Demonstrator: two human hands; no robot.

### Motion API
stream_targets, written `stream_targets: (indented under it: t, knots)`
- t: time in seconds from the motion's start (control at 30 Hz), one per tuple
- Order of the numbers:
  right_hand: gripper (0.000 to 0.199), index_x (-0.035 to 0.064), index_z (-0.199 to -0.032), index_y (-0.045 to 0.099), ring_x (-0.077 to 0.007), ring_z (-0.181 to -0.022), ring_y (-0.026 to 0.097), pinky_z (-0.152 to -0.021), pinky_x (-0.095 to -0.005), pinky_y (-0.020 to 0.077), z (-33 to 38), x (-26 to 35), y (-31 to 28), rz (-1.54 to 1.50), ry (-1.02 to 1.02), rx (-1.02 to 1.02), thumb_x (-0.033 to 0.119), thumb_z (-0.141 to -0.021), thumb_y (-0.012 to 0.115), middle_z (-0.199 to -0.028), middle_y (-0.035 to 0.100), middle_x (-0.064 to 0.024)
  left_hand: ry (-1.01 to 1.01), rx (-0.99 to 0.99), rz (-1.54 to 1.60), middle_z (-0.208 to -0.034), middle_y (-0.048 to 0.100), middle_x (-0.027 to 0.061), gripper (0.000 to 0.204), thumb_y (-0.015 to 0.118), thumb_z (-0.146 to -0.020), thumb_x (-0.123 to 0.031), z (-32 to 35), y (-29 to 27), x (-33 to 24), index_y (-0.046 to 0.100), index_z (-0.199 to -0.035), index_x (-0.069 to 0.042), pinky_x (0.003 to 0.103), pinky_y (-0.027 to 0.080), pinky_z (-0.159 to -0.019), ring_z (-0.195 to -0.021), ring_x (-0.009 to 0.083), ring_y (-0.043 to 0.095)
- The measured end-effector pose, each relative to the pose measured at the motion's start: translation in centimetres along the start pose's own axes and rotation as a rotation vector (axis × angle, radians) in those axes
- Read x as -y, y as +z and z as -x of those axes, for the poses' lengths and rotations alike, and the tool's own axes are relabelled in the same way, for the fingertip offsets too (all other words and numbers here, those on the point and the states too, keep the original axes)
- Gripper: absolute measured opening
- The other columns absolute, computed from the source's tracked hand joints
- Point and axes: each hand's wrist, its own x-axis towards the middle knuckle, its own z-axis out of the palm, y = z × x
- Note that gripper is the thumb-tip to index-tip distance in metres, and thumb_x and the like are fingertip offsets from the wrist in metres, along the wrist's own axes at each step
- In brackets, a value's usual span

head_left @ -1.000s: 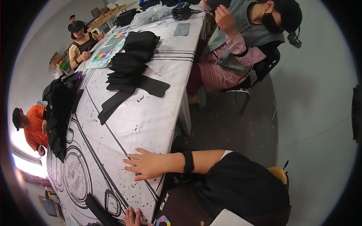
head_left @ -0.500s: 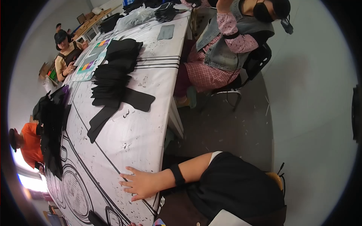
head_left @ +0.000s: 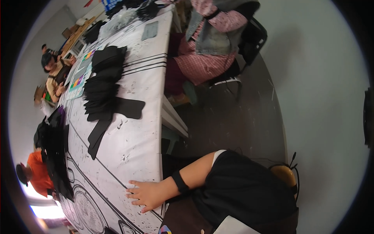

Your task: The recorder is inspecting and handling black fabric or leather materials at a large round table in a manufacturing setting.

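Observation:
My right hand (head_left: pixel 147 195) lies palm down and open near the edge of the white table (head_left: pixel 136 150), fingers spread, holding nothing. A black band (head_left: pixel 180 181) circles that forearm below a black sleeve. My left hand is out of view. Farther along the table is a long stack of black, flat, sock-like fabric pieces (head_left: pixel 102 91). Two loose ones lie at its near end: one piece (head_left: pixel 130 108) points right, the other piece (head_left: pixel 99 138) points toward me. My right hand is apart from all of them.
A seated person in a checked pink garment (head_left: pixel 204 66) sits at the table's right edge. People stand across the table, one in an orange shirt (head_left: pixel 38 171) beside a black pile (head_left: pixel 54 152). Farther off are a grey cloth (head_left: pixel 150 30), printed sheets (head_left: pixel 77 84) and clear plastic (head_left: pixel 117 21).
The view has shifted, moving the table and stack leftward in the picture. My right hand stays flat on the table. Fingertips at the lower edge earlier are gone from view.

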Motion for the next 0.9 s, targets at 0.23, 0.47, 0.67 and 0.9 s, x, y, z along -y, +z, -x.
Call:
stream_targets:
  t: [0.23,0.47,0.67,0.9]
  knots:
    - [0.063,0.0082,-0.133,0.055,-0.0336,-0.141,0.029,-0.113,-0.0615,0.0073,-0.6,-0.5,-0.5,0.036,-0.013,0.094,0.055,-0.095,0.036,-0.148,0.039,-0.019,0.099,-0.196,-0.086,-0.151,0.03,0.0235,0.051,0.039,-0.094,-0.017,-16.3,-7.7,4.5,0.039,-0.145,-0.01,0.058,0.026,-0.11,-0.139,0.045,0.027]
    - [0.064,0.0165,-0.138,0.051,-0.0304,-0.142,0.027,-0.112,-0.0608,0.012,-1.4,-0.5,-1.0,0.207,-0.008,0.204,0.059,-0.093,0.034,-0.151,0.037,-0.0124,0.205,-0.208,-0.17,-0.152,0.029,0.0235,0.051,0.04,-0.094,-0.018,-26.7,-9.6,5.7,0.039,-0.145,-0.01,0.058,0.025,-0.11,-0.14,0.0451,0.026]
    - [0.064,0.0235,-0.144,0.043,-0.0277,-0.144,0.024,-0.113,-0.0604,0.0115,-1.6,-0.9,-1.3,0.31,-0.039,0.273,0.061,-0.094,0.029,-0.154,0.032,-0.0073,0.236,-0.183,-0.201,-0.152,0.028,0.0235,0.052,0.04,-0.094,-0.018,-28.5,-9.6,6.2,0.038,-0.145,-0.011,0.058,0.025,-0.11,-0.14,0.0452,0.026]
    - [0.052,0.0277,-0.137,0.047,-0.024,-0.136,0.037,-0.105,-0.0648,0.0247,-2.0,-1.1,0.5,0.377,-0.036,0.137,0.056,-0.094,0.036,-0.142,0.046,-0.0007,0.196,-0.149,-0.202,-0.152,0.027,0.0234,0.052,0.041,-0.094,-0.019,-27.5,-9.1,7.9,0.038,-0.145,-0.011,0.058,0.025,-0.11,-0.14,0.0453,0.025]
